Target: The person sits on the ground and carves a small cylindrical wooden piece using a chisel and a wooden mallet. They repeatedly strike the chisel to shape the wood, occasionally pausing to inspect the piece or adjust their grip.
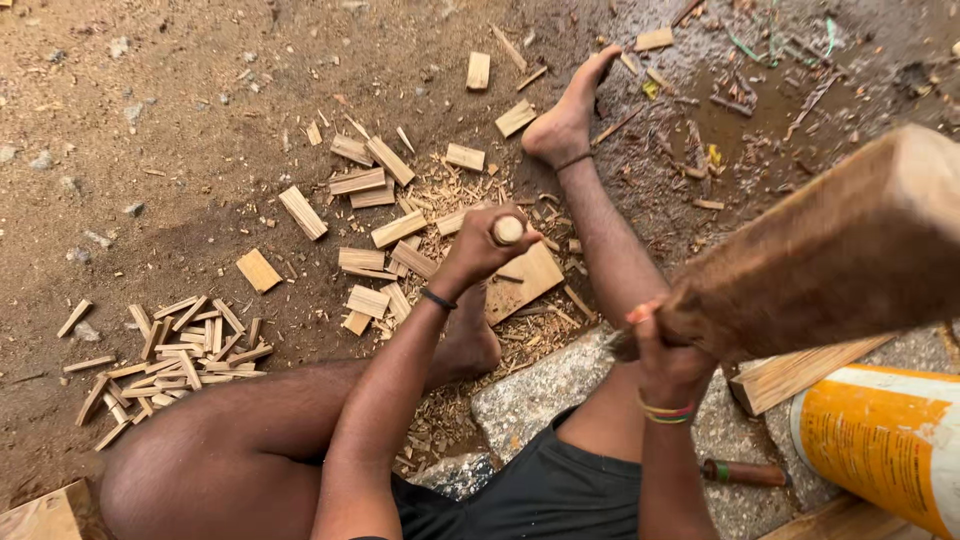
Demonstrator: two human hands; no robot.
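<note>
My left hand (483,243) is closed round the pale round handle of a chisel (508,230), held upright over a flat wooden piece (530,280) lying on the ground by my foot. My right hand (662,345) grips the handle end of a big wooden mallet (840,255), raised at the right and slightly blurred. I sit on the ground with both legs out, one foot beside the wooden piece, the other stretched further away.
Several cut wooden blocks (375,185) and chips litter the dirt beyond my left hand. A heap of thin sticks (170,350) lies at the left. A stone slab (545,385), a yellow-and-white can (885,440), a wood plank (800,370) and a brown-handled tool (745,472) are at the right.
</note>
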